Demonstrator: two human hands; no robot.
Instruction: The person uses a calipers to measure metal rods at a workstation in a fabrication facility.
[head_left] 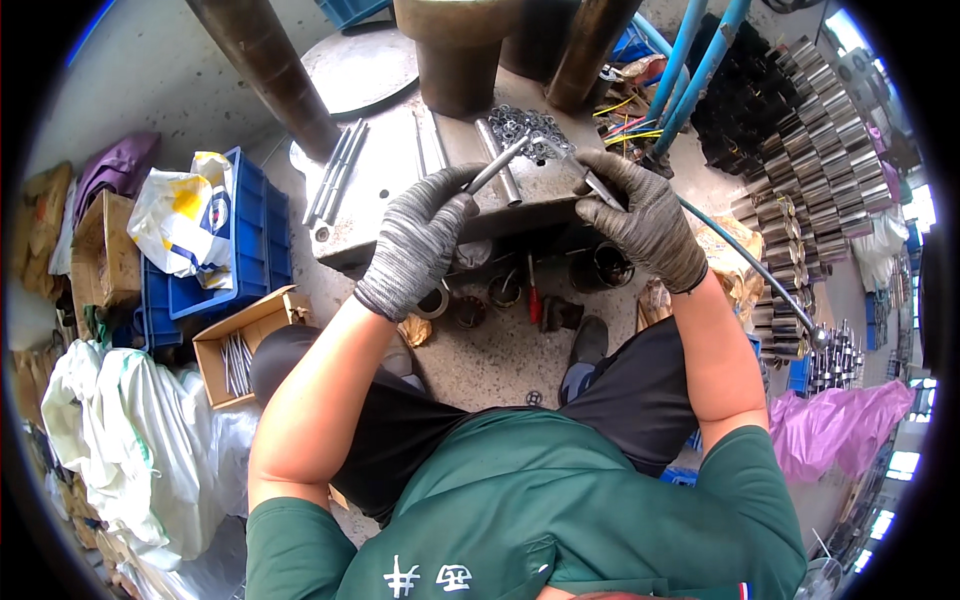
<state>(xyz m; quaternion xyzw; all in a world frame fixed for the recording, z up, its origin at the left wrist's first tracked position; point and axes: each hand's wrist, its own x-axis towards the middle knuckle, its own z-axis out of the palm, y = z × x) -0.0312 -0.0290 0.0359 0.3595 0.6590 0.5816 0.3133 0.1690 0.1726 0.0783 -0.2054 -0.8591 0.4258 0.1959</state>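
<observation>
My left hand (415, 235), in a grey knitted glove, is closed around a short metal rod (497, 166) that points up and to the right. My right hand (645, 215), also gloved, grips a slim metal hand tool (597, 186); its exact kind is hidden by the fingers. The tips of the rod and the tool come close together over the front edge of a thick metal machine bed (365, 215). Just behind them lies a pile of small dark metal rings (525, 125). A thicker metal rod (505, 165) rests on the bed beside the held rod.
Several long rods (340, 170) lie at the bed's left. Dark columns (265, 70) rise behind. At left stand a blue crate (260, 230) and a cardboard box of rods (250, 345). Stacked metal cylinders (825, 150) and a purple bag (835, 425) are at right. A red-handled screwdriver (534, 300) hangs below.
</observation>
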